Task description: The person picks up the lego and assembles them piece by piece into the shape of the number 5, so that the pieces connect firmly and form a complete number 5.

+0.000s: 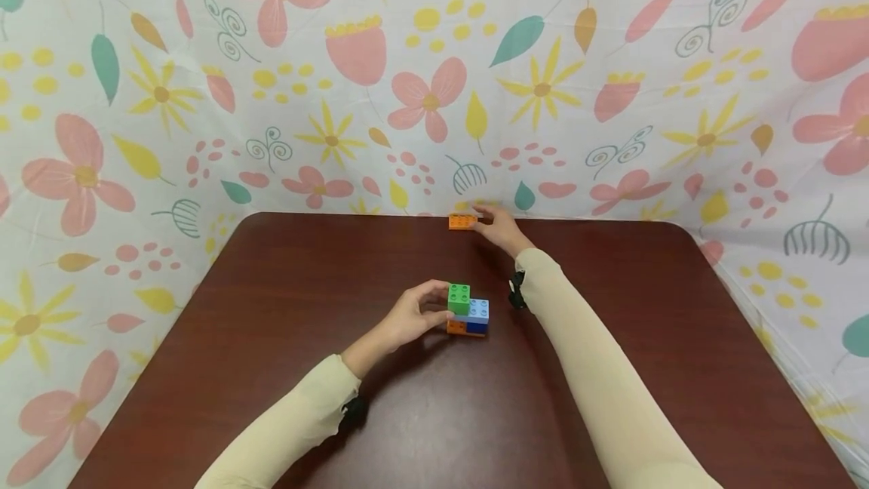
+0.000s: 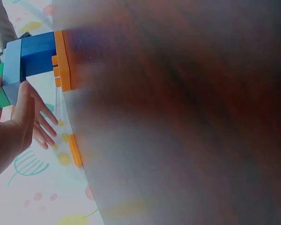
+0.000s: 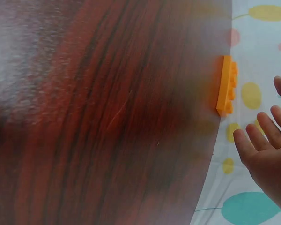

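A small brick stack stands mid-table: a green brick (image 1: 459, 298) on top, a light blue brick (image 1: 478, 310) beside it, an orange and dark blue layer (image 1: 467, 328) beneath. My left hand (image 1: 440, 304) grips the stack from its left side, fingers curled at the green brick. In the left wrist view the stack shows its blue brick (image 2: 37, 54) and orange plate (image 2: 63, 61). My right hand (image 1: 485, 216) reaches to the table's far edge, fingers spread just beside a flat orange brick (image 1: 462, 222). In the right wrist view the orange brick (image 3: 226, 86) lies a short gap from the fingertips (image 3: 246, 140).
The dark brown wooden table (image 1: 305, 368) has rounded far corners. A floral cloth (image 1: 434, 96) hangs behind it and drapes down both sides. Both arms wear beige sleeves.
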The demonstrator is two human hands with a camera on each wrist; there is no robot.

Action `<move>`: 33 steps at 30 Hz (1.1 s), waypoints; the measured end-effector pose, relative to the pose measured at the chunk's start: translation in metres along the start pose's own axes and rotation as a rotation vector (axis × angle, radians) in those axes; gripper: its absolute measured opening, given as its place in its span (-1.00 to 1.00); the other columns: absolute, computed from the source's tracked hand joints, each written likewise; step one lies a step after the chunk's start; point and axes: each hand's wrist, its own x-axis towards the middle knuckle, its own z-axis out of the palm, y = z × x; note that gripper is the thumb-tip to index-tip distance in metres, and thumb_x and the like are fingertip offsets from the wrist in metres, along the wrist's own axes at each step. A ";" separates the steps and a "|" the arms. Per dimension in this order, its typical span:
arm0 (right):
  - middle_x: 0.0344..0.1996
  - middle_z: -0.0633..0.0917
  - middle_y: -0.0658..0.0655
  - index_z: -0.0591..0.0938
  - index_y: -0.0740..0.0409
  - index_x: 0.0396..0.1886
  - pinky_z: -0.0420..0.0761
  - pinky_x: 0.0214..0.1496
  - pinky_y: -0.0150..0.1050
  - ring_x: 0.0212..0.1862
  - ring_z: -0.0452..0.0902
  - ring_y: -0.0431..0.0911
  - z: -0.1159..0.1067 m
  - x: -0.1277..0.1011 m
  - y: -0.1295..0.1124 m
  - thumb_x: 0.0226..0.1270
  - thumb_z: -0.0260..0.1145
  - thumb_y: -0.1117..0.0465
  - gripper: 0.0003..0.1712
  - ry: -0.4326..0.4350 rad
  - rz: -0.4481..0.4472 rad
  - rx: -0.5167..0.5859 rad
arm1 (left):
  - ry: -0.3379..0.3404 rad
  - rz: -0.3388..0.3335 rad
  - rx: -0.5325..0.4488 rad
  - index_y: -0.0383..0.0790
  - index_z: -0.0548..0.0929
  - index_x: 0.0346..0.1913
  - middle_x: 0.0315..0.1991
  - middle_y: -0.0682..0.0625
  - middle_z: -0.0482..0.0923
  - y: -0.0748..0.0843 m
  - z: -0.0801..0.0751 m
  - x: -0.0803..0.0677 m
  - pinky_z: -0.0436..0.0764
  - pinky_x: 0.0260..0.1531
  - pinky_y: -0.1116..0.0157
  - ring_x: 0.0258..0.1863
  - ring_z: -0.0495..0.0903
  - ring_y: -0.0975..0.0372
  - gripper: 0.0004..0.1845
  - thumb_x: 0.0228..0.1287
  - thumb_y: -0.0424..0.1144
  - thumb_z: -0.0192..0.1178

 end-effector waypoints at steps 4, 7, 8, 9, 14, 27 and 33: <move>0.39 0.26 0.31 0.26 0.18 0.45 0.27 0.33 0.12 0.39 0.14 0.22 0.004 0.007 0.001 0.43 0.20 0.17 -0.35 -0.005 -0.019 -0.024 | -0.022 0.003 -0.024 -0.36 0.48 0.19 0.04 -0.30 0.52 -0.002 -0.001 0.001 0.61 -0.11 0.31 0.07 0.51 -0.11 -0.53 0.20 -0.53 0.25; 0.40 0.26 0.32 0.26 0.22 0.44 0.27 0.33 0.12 0.39 0.14 0.23 0.007 0.009 0.003 0.43 0.21 0.19 -0.35 -0.009 -0.032 -0.035 | -0.030 0.010 -0.031 -0.41 0.46 0.19 0.04 -0.36 0.50 0.003 0.000 0.000 0.61 -0.11 0.32 0.08 0.49 -0.16 -0.52 0.19 -0.56 0.24; 0.39 0.26 0.32 0.27 0.23 0.44 0.26 0.34 0.12 0.39 0.14 0.23 0.008 0.010 0.004 0.43 0.21 0.20 -0.35 -0.008 -0.036 -0.039 | -0.031 0.014 -0.031 -0.43 0.46 0.19 0.04 -0.37 0.50 0.008 0.000 -0.001 0.61 -0.11 0.32 0.07 0.49 -0.18 -0.53 0.19 -0.57 0.23; 0.40 0.26 0.33 0.27 0.24 0.43 0.25 0.34 0.13 0.39 0.13 0.24 0.009 0.011 0.004 0.43 0.21 0.20 -0.35 -0.007 -0.039 -0.046 | -0.031 0.017 -0.031 -0.44 0.46 0.18 0.03 -0.38 0.50 0.012 0.000 -0.002 0.61 -0.11 0.33 0.07 0.49 -0.19 -0.54 0.19 -0.58 0.23; 0.41 0.24 0.30 0.27 0.25 0.43 0.14 0.40 0.12 0.43 0.06 0.21 0.013 0.015 0.006 0.41 0.22 0.21 -0.35 -0.008 -0.046 -0.082 | -0.030 0.028 -0.027 -0.47 0.47 0.15 0.01 -0.39 0.50 0.028 -0.001 -0.007 0.61 -0.09 0.30 0.06 0.49 -0.20 -0.57 0.20 -0.58 0.22; 0.43 0.20 0.31 0.22 0.21 0.46 0.11 0.41 0.13 0.43 0.05 0.24 0.018 0.016 0.011 0.41 0.23 0.14 -0.29 -0.041 -0.004 -0.155 | -0.038 0.012 -0.019 -0.44 0.46 0.18 0.02 -0.36 0.51 0.029 -0.001 -0.008 0.61 -0.06 0.27 0.08 0.49 -0.18 -0.55 0.21 -0.57 0.22; 0.42 0.22 0.30 0.24 0.16 0.46 0.13 0.40 0.14 0.42 0.08 0.23 0.019 0.016 0.012 0.40 0.23 0.14 -0.30 -0.046 0.016 -0.172 | -0.040 0.007 -0.013 -0.44 0.46 0.18 0.02 -0.36 0.51 0.030 -0.001 -0.009 0.61 -0.06 0.28 0.08 0.49 -0.17 -0.55 0.21 -0.56 0.22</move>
